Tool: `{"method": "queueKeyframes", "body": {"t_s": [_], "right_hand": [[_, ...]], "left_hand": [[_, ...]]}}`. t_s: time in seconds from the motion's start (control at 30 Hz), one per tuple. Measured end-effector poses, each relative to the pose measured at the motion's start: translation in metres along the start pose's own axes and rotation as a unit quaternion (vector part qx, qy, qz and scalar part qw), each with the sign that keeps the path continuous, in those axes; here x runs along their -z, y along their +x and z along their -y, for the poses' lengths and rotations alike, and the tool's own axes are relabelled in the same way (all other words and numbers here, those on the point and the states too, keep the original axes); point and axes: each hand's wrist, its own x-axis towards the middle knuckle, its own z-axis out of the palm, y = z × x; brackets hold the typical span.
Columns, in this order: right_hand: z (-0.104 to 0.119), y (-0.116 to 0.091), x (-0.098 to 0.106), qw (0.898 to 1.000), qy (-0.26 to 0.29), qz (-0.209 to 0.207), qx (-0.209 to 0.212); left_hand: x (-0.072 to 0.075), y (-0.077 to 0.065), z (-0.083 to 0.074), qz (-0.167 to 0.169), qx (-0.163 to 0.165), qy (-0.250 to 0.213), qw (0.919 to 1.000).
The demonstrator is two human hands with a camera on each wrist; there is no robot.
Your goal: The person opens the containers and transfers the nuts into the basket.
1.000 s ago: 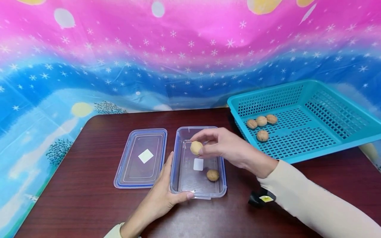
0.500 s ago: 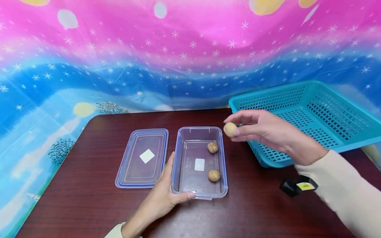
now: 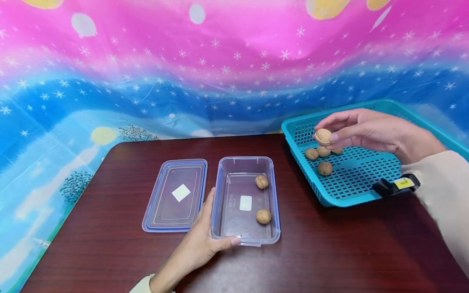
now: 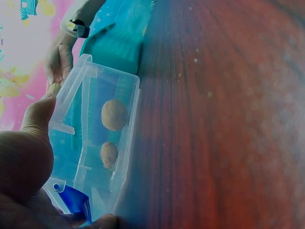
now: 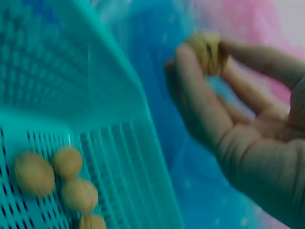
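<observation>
My right hand (image 3: 381, 132) pinches a walnut (image 3: 323, 137) between thumb and fingers, above the left part of the teal basket (image 3: 338, 202). Beneath it several walnuts (image 3: 325, 168) lie on the basket floor; the right wrist view shows the pinched walnut (image 5: 208, 51) from another side. My left hand (image 3: 199, 236) grips the near left corner of a clear plastic container (image 3: 231, 226), thumb over the near rim and fingers along the left wall. Inside, along its right side, lie two walnuts, a far walnut (image 3: 261, 182) and a near walnut (image 3: 263, 216).
Left of the container a clear lid (image 3: 166, 211) with a blue seal and a pale square sticker lies flat on the dark wood table (image 3: 121, 248). A printed snowflake cloth (image 3: 176, 81) hangs behind the table. A black strap (image 3: 393, 187) is on my right wrist.
My right hand has carried its walnut from over the container, rightward and away, to above the basket. The far walnut in the container has come into sight. My left hand stays put.
</observation>
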Motion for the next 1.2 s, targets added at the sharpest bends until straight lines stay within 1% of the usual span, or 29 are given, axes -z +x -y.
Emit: {"method": "queueKeyframes", "body": {"t_s": [0.17,0.37,0.47,0.6,0.67,0.8,0.93,1.07,1.2], "right_hand": [[-0.01,-0.001,0.022,0.999,-0.017,0.03,-0.004],[-0.03,0.0,0.045,0.998,-0.041,0.044,-0.017],[-0.042,-0.001,0.056,0.996,-0.049,0.056,-0.043],[-0.056,-0.002,0.067,0.994,-0.055,0.06,-0.079],[-0.061,-0.002,0.071,0.993,-0.056,0.058,-0.085],[-0.065,0.0,0.076,0.992,-0.052,0.065,-0.099],[-0.067,0.001,0.077,0.986,-0.048,0.073,-0.144],[-0.067,0.004,0.075,0.978,-0.051,0.065,-0.192],[-0.068,0.008,0.071,0.972,-0.064,0.054,-0.218]], "left_hand": [[0.0,-0.001,0.0,0.003,0.012,-0.006,0.9999],[-0.001,0.0,0.001,0.003,0.015,-0.007,0.9999],[-0.001,0.0,0.001,0.003,0.014,-0.001,0.9999],[-0.001,0.0,0.001,0.002,0.01,0.005,0.9999],[-0.001,0.0,0.001,0.001,0.01,0.004,0.9999],[0.0,-0.001,0.001,0.0,0.012,0.003,0.9999],[0.0,0.0,0.001,0.0,0.012,0.005,0.9999],[-0.001,0.0,0.001,0.0,0.01,0.008,0.9999],[0.0,0.0,0.001,0.0,0.01,0.007,0.9999]]}}
